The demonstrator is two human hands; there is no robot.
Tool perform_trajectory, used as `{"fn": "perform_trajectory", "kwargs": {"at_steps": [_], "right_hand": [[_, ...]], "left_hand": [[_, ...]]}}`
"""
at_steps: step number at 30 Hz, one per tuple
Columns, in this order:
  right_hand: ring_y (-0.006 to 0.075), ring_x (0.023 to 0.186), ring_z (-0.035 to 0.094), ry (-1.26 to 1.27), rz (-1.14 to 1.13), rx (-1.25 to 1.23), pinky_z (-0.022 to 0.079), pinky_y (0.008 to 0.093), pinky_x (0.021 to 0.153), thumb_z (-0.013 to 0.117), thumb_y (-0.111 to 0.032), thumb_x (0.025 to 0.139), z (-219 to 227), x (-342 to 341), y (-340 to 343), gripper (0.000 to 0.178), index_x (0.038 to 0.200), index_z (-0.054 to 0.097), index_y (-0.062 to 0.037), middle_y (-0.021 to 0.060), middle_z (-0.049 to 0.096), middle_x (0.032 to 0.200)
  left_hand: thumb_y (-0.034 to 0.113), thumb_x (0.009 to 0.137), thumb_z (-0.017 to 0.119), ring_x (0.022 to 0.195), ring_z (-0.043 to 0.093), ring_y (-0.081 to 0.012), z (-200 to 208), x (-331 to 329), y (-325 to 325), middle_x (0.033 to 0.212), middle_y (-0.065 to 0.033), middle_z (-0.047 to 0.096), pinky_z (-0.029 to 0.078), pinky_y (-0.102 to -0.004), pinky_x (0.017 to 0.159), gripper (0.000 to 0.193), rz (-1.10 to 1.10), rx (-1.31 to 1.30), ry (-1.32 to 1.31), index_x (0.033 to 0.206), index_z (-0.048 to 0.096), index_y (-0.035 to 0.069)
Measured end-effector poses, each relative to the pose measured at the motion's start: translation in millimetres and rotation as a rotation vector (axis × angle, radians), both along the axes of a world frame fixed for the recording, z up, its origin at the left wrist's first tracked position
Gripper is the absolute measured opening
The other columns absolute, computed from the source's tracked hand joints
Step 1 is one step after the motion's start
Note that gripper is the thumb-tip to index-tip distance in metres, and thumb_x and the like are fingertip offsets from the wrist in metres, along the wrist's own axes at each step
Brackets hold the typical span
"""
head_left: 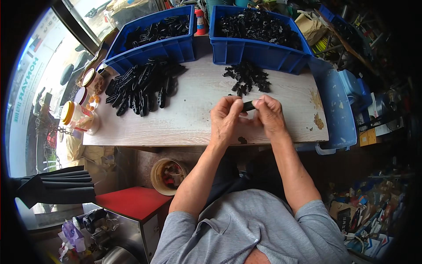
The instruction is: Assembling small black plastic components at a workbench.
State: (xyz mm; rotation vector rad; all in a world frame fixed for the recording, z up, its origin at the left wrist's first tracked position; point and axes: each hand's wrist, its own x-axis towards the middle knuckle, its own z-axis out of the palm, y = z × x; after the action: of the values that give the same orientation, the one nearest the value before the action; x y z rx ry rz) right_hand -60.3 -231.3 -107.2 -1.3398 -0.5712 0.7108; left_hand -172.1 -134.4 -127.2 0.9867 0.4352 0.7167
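Between my two hands, over the front part of the light wooden table, is a small, long black plastic piece. My left hand pinches its left end between thumb and fingers. At the other end, the thumb and fingers of my right hand close on it. Just beyond my hands lies a heap of small, jagged black parts. Farther left spreads a pile of long, narrow black plastic pieces. Whether the held piece is one part or two joined is too small to tell.
Two blue bins full of black parts, a left one and a right one, stand along the table's back. Lidded jars line the left edge. A blue tub sits off the right edge, a bucket below the front.
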Motion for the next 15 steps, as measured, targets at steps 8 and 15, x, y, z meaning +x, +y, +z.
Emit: {"fn": "perform_trajectory", "kwargs": {"at_steps": [8, 15], "right_hand": [[0.0170, 0.046, 0.049, 0.298, -0.486, -0.015, 0.058, 0.0557, 0.070, 0.061, -0.039, 0.089, 6.5, 61.5, -50.0, 0.041, 0.062, 0.042, -0.0139, 0.0005, 0.029, 0.041], [0.0190, 0.051, 0.050, 0.317, -0.816, 0.024, 0.058, 0.0530, 0.075, 0.061, -0.042, 0.091, 16.8, 109.4, -94.5, 0.032, 0.095, 0.052, -0.0119, 0.0015, 0.030, 0.044]], "left_hand": [[0.015, 0.081, 0.071, 0.083, 0.063, -0.0316, 0.4, 13.6, 31.5, 0.088, -0.0104, 0.069, 0.050, -0.0395, 0.075, 0.013, 0.385, 1.185, 0.511, 0.092, 0.068, 0.010], [0.012, 0.080, 0.066, 0.091, 0.060, -0.0321, -4.6, 13.6, 33.0, 0.093, -0.0100, 0.066, 0.049, -0.0415, 0.080, 0.014, 0.259, 1.416, 0.721, 0.093, 0.067, 0.008]]}}
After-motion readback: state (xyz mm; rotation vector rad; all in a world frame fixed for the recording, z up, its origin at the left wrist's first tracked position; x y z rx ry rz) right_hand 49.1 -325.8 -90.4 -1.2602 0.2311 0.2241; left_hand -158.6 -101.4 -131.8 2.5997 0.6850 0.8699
